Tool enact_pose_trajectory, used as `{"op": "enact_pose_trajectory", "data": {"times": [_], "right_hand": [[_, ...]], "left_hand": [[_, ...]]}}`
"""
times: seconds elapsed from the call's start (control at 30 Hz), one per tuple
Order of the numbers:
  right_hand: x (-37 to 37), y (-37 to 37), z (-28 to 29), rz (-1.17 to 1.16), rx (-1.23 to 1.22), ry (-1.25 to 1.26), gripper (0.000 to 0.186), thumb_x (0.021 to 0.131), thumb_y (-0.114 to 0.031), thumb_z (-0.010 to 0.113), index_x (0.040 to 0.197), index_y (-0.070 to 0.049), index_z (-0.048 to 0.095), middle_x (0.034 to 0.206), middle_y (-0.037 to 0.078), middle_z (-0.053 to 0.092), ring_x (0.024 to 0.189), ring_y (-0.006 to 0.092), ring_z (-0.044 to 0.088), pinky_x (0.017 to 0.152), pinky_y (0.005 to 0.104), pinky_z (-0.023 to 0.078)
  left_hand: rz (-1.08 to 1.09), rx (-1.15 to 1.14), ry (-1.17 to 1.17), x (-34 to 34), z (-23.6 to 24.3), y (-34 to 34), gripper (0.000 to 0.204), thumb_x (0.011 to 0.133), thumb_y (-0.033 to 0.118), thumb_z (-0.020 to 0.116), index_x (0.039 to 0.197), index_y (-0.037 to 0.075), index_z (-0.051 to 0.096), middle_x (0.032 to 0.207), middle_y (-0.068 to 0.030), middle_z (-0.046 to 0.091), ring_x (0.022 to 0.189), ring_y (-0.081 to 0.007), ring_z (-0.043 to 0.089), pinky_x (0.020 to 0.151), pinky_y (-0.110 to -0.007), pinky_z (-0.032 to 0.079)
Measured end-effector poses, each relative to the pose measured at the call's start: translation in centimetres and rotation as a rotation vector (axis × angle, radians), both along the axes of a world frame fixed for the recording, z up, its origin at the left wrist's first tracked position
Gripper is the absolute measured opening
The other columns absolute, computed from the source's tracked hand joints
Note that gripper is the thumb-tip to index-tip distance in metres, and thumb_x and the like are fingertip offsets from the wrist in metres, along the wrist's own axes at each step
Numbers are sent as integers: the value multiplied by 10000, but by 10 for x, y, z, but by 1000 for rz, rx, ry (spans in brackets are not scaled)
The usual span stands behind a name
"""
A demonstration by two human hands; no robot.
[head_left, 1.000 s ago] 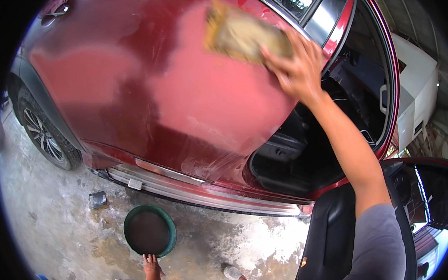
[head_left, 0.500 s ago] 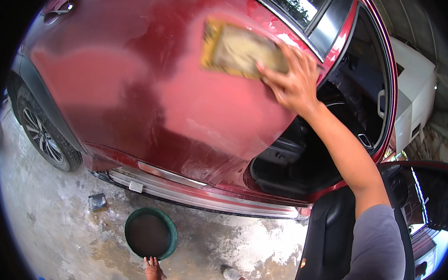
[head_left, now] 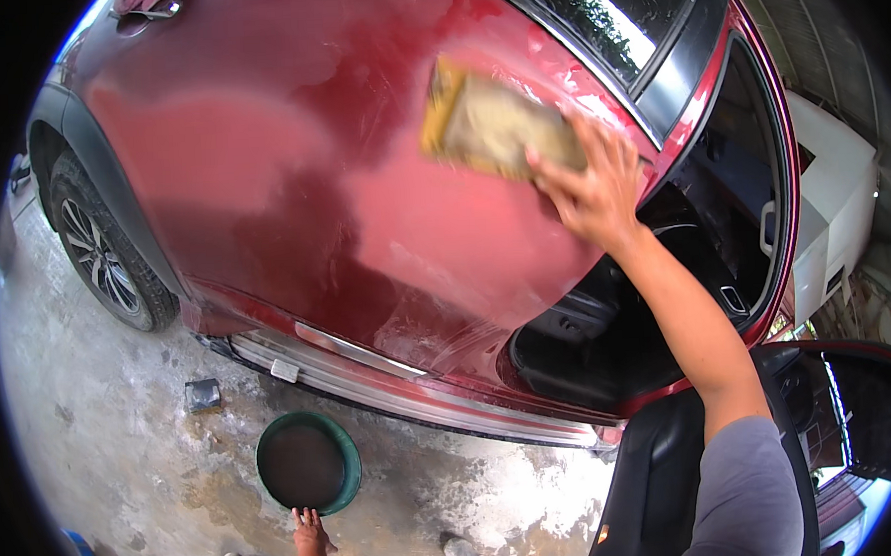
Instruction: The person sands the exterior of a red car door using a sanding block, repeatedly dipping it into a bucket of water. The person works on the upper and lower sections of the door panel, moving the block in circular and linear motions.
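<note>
While a small dark block (head_left: pixel 203 394) lies on wet concrete at lower left, green basin (head_left: pixel 307 463) bottom centre, left hand (head_left: pixel 310 531) fingers spread at its rim, red car door (head_left: pixel 363 212) mid-frame, right hand (head_left: pixel 593 187) pressing yellow sanding sheet (head_left: pixel 494 125) flat, upper right.

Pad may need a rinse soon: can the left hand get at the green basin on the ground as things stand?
Probably yes. The left hand hangs low with its fingertips right at the rim of the green basin, and nothing lies between them. The right hand is up on the red door, pressing the sanding pad.
</note>
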State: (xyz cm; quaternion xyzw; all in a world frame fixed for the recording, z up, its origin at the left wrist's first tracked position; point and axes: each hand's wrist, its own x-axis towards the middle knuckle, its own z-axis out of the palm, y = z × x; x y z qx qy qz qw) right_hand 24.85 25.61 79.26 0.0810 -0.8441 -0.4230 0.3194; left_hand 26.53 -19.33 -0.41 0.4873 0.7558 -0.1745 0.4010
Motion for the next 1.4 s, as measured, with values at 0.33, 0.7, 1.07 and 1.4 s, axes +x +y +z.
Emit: {"op": "enact_pose_trajectory", "data": {"times": [0.33,0.7,1.07,1.4], "right_hand": [[-98,-27,30,23,-122,163,394,800,-282,839,1182,-189,809,1570,250,491,1375,420,503,1134,552,371],[-81,-26,-20,43,11,33,576,829,-336,842,1385,-375,698,1579,188,517,1332,368,549,1036,510,441],[52,-107,-156,37,-504,-143,598,776,-415,870,1346,-281,749,1532,232,550,1240,353,583,985,511,457],[36,-307,-439,-363,-2501,242,577,1074,-496,612,1435,-48,660,1389,179,703,1301,221,648,1089,356,490]], "left_hand": [[136,37,1,7,14,-4,1506,635,656,933,1727,105,54,1808,-97,76,1639,-445,-100,1312,-497,269],[48,43,64,10,4,-2,1525,640,775,855,1719,57,51,1800,-149,95,1634,-474,-75,1337,-552,3],[719,658,-838,-17,53,74,1020,874,618,794,1567,-51,457,1521,-246,579,1403,-360,572,1192,-457,454],[1441,1359,-1920,-34,226,100,701,1096,658,428,1262,33,699,1119,-73,741,1055,-229,682,1022,-372,513]]}}
